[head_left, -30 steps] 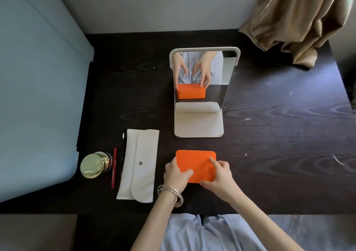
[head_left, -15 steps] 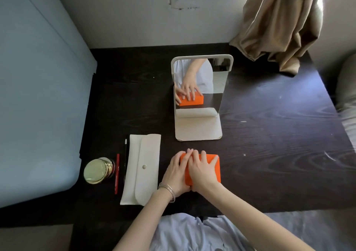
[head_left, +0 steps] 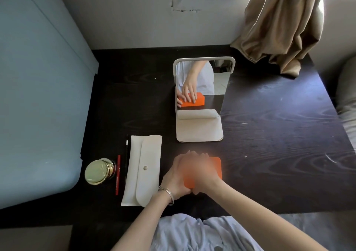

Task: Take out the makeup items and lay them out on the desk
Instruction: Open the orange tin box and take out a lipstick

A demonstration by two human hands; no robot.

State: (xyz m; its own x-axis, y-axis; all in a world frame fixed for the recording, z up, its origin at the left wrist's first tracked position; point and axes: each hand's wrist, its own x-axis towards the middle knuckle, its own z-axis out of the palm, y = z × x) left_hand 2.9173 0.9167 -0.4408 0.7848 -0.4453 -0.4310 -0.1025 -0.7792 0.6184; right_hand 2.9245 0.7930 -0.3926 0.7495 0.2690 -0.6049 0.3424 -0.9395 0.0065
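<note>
An orange case (head_left: 215,166) lies flat on the dark desk (head_left: 269,135), near the front edge. Both hands cover most of it and are blurred by motion. My left hand (head_left: 176,175) holds its left side, and my right hand (head_left: 202,174) lies over its top with the thumb at the near edge. To the left lie a white snap pouch (head_left: 143,170), a black pencil (head_left: 126,157), a red pencil (head_left: 117,174) and a gold-lidded jar (head_left: 98,171).
A standing mirror (head_left: 200,100) faces me just behind the case and reflects the hands on it. A tan curtain (head_left: 279,25) hangs onto the desk's far right corner. A pale blue panel (head_left: 38,96) borders the desk on the left.
My hands slid from the case's near corners up over its top and now lie close together on it. The camera tilted up a little.
</note>
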